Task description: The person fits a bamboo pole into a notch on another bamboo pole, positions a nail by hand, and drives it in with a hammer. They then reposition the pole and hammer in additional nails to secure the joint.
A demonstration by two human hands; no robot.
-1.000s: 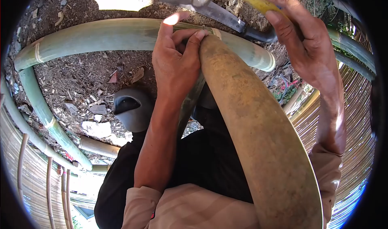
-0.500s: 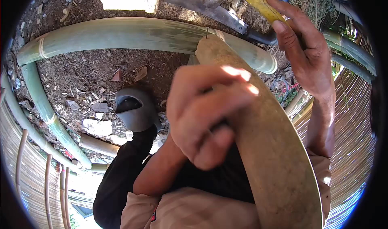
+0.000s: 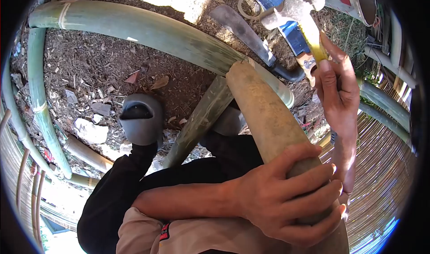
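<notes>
My left hand (image 3: 295,198) is closed round a thick tan bamboo pole (image 3: 273,115), which slants from the lower right up to the middle of the view. A small nail (image 3: 243,59) sticks up at the pole's upper end, which lies against a green bamboo pole (image 3: 148,32). To the right, my right hand (image 3: 338,86) grips the yellow handle of a hammer (image 3: 312,36). Its metal head points up and stands apart from the nail. Just left of the hammer, a machete (image 3: 244,32) with a dark handle lies on the ground.
Another bamboo piece (image 3: 197,121) slants beneath the tan pole, between my grey shoes (image 3: 142,128). Green bamboo (image 3: 38,92) bends along the left. A tape roll (image 3: 250,7), a blue handsaw (image 3: 293,34) and a bucket-like container (image 3: 358,3) are at the upper right. Chips litter the soil.
My left hand has gone from a blurred position above the pole's upper part to a grip lower down. The hammer's head has swung into view, raised. The camera view has shifted.
</notes>
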